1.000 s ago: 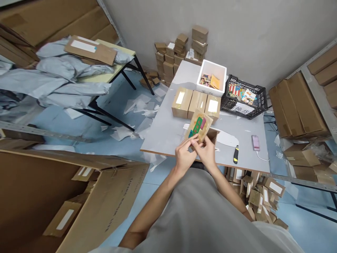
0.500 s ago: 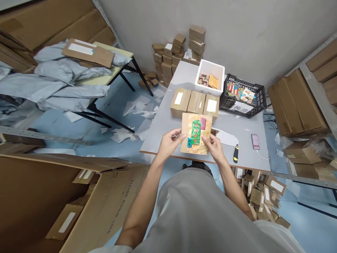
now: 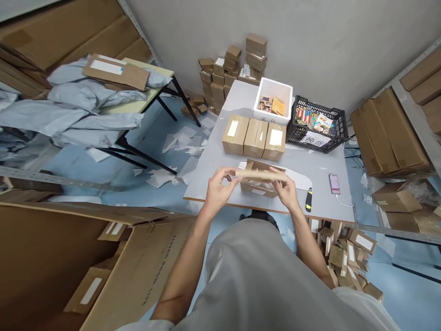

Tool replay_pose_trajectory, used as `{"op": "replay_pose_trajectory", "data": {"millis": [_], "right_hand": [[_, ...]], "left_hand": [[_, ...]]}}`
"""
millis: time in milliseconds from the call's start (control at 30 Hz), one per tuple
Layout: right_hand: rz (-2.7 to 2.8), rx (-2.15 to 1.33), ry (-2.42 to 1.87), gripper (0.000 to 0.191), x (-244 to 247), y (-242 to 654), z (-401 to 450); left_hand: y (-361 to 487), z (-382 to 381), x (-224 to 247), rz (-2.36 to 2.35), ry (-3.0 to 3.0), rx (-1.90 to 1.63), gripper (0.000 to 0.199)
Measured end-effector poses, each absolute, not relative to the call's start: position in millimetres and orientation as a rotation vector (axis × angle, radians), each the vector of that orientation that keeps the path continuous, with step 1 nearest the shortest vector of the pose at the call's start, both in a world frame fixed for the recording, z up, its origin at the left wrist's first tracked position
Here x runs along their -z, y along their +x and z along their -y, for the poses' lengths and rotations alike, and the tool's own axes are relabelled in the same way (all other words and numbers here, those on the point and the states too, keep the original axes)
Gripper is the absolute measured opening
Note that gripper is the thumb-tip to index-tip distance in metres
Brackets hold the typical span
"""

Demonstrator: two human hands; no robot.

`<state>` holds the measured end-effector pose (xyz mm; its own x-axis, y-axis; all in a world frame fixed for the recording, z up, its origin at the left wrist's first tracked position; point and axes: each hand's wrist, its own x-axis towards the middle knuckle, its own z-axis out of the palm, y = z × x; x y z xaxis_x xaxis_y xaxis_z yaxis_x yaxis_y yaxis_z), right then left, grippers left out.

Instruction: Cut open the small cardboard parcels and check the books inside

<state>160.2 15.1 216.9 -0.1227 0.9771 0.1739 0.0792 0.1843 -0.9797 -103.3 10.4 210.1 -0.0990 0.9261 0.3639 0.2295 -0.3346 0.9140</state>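
Booklet [image 3: 261, 174], thin, flat and pale tan, shows its edge above an open, rectangular cardboard carton [image 3: 250, 187], its ends pinched between the fingers of the left hand [image 3: 219, 188] and right hand [image 3: 286, 188]. Beyond, on the smooth grey worktop [image 3: 213, 170], stand three taped brown boxes [image 3: 255, 138], a white tub [image 3: 280, 120] and a black plastic lattice crate [image 3: 292, 133].

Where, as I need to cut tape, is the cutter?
In the head view, the cutter lies front right on the table, between the right hand and the phone.
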Motion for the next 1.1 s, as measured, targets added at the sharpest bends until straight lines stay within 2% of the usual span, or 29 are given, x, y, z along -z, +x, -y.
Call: {"op": "replay_pose_trajectory", "data": {"millis": [100, 233, 300, 400, 467, 533, 633, 800, 933, 1100], "right_hand": [[1.339, -1.163, -1.101, 0.062, -216.4, 157.3, -11.0], [1.300, -1.197, -1.162, 0.044, -224.3, 160.5, -7.8], [1.282, -1.221, -1.217, 0.041, -229.8, 164.9, -7.5], [1.257, -1.337, -1.222, 0.047, -234.5, 169.1, -8.5], [1.254, -1.401, -1.218, 0.051, -234.7, 167.8, -9.3], [1.231, -1.415, -1.254, 0.054, -233.4, 163.3, -9.6], [1.180, -1.404, -1.308, 0.064, -231.3, 154.4, -9.0], [1.169, -1.412, -1.233, 0.069, -228.0, 145.7, -7.7], [1.097, -1.424, -1.209, 0.073, -222.5, 147.6, -7.7], [1.110, -1.376, -1.197, 0.062, -202.1, 148.0, -15.4]], "left_hand": [[-103.4, -11.0, -203.9, -1.298, 1.415, -1.484, 0.039], [-106.2, -7.6, -204.6, -1.299, 1.394, -1.330, 0.041], [-108.3, -5.7, -206.1, -1.276, 1.377, -1.265, 0.046], [-109.5, -5.1, -206.7, -1.253, 1.351, -1.232, 0.054], [-108.0, -6.5, -206.6, -1.279, 1.304, -1.238, 0.051], [-105.2, -8.7, -206.8, -1.311, 1.244, -1.244, 0.049], [-101.2, -11.8, -208.3, -1.318, 1.196, -1.234, 0.056], [-101.3, -13.4, -215.4, -1.264, 1.196, -1.271, 0.065], [-104.2, -9.3, -222.2, -1.298, 1.296, -1.299, 0.065], [-98.2, -0.9, -226.2, -1.380, 1.387, -1.273, 0.051]]}}
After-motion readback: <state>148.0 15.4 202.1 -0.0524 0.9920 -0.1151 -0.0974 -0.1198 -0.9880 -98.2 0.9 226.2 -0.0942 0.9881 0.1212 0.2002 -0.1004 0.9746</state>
